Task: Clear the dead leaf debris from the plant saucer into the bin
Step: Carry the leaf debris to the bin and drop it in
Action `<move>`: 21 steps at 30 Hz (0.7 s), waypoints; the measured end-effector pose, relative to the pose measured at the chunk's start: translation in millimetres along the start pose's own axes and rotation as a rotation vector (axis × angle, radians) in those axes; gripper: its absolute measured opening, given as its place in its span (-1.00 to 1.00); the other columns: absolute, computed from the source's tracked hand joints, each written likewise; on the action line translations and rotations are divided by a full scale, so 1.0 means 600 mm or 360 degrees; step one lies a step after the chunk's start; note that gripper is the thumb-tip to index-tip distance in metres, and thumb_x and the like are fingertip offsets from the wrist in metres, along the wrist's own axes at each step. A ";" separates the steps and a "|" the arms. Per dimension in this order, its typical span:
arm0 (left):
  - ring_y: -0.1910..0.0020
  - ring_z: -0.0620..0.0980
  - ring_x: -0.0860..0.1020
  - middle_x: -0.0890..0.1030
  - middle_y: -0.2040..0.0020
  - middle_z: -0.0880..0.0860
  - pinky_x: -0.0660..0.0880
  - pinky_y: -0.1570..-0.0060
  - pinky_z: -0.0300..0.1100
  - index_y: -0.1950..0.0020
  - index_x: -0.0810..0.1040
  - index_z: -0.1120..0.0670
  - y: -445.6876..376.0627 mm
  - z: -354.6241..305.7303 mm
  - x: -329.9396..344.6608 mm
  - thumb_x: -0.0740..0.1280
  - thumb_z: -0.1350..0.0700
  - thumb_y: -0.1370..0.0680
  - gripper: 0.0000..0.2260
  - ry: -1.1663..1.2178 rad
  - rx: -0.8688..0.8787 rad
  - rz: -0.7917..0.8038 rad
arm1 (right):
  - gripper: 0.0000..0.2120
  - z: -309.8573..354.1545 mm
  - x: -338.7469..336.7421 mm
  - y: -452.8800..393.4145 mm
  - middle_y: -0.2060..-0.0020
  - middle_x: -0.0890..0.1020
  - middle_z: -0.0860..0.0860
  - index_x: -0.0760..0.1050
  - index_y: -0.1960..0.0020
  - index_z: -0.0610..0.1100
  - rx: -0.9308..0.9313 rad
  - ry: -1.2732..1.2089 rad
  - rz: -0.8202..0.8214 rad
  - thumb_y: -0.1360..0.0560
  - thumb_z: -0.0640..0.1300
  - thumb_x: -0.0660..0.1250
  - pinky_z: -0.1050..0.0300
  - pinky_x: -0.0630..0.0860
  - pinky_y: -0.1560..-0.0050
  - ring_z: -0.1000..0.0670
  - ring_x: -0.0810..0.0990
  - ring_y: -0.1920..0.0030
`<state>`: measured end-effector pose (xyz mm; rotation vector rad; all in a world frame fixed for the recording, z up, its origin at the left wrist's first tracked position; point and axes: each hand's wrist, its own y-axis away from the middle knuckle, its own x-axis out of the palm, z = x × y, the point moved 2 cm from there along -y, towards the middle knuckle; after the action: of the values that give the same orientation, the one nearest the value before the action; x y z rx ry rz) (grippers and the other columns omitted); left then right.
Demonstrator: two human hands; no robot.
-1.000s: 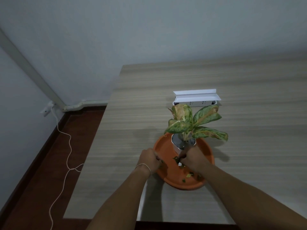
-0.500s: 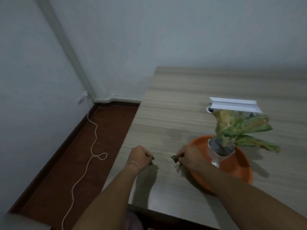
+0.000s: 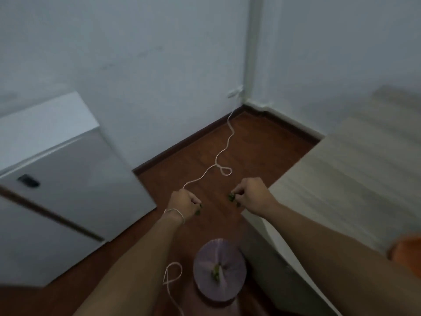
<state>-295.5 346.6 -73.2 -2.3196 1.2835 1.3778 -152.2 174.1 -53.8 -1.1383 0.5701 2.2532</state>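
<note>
My left hand [image 3: 184, 202] is closed around small green leaf bits [image 3: 198, 212] that stick out by the fingertips. My right hand [image 3: 249, 195] pinches another clump of leaf debris [image 3: 231, 197]. Both hands hover over the brown floor, left of the table. Below them and nearer to me stands the bin [image 3: 219, 269], lined with a pale purple bag, with a few green scraps at its bottom. Only an orange sliver of the plant saucer [image 3: 406, 249] shows at the right edge; the plant is out of view.
The wooden table [image 3: 355, 179] fills the right side, its corner beside my right wrist. A white cabinet [image 3: 63, 188] stands on the left. A white cable [image 3: 224, 153] trails across the floor from a wall socket in the corner.
My view has swung left from the table to the floor. Both hands left the saucer with leaf bits and moved off the table edge, now above the floor beyond the bin.
</note>
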 end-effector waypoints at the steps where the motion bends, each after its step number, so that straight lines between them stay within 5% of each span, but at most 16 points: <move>1: 0.19 -0.11 0.67 0.75 0.21 0.00 0.59 -0.01 -0.26 0.23 0.74 0.06 0.002 0.029 0.001 0.46 0.21 -0.36 -0.91 0.0002 -0.0051 -0.0016 | -0.81 0.017 0.027 -0.015 0.15 0.75 -0.01 0.72 0.07 -0.12 -0.0068 0.0005 0.0058 -0.40 -0.27 0.38 0.25 0.56 0.08 0.10 0.63 0.22; 8: 0.14 -0.08 0.67 0.75 0.17 0.02 0.57 -0.04 -0.27 0.20 0.74 0.07 0.009 0.176 0.065 0.45 0.20 -0.39 -0.91 0.0047 -0.0273 -0.0124 | -0.79 0.039 0.215 -0.070 0.14 0.75 -0.01 0.72 0.09 -0.09 -0.0320 0.0104 0.0390 -0.36 -0.25 0.38 0.23 0.52 0.06 -0.03 0.68 0.12; 13: 0.08 -0.02 0.68 0.75 0.13 0.06 0.49 -0.01 -0.34 0.15 0.74 0.10 0.004 0.229 0.157 0.42 0.21 -0.40 -0.89 0.0090 -0.0317 -0.0076 | -0.80 -0.029 0.329 -0.064 0.12 0.76 -0.01 0.73 0.10 -0.12 -0.0240 0.0098 0.0469 -0.38 -0.27 0.36 0.26 0.53 0.07 -0.03 0.69 0.13; 18: 0.13 -0.03 0.67 0.75 0.17 0.04 0.50 0.02 -0.34 0.18 0.74 0.07 0.025 0.284 0.281 0.40 0.22 -0.39 -0.87 0.0088 -0.0382 0.0082 | -0.81 -0.116 0.449 -0.017 0.36 0.68 -0.21 0.55 0.38 -0.29 -0.0127 0.0131 0.0625 -0.41 -0.33 0.33 0.00 0.54 0.36 -0.19 0.59 0.36; 21: 0.14 0.04 0.69 0.75 0.18 0.09 0.59 0.01 -0.21 0.17 0.75 0.10 0.037 0.308 0.345 0.39 0.25 -0.38 -0.85 0.0102 -0.0411 0.0197 | -0.83 -0.168 0.510 0.005 0.41 0.62 -0.27 0.53 0.35 -0.34 -0.0103 0.0151 0.0628 -0.39 -0.28 0.31 -0.07 0.53 0.42 -0.25 0.53 0.40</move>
<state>-387.7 305.1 -332.6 -2.5062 1.3599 1.6070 -245.1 198.0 -361.6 -1.2592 0.8262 2.5736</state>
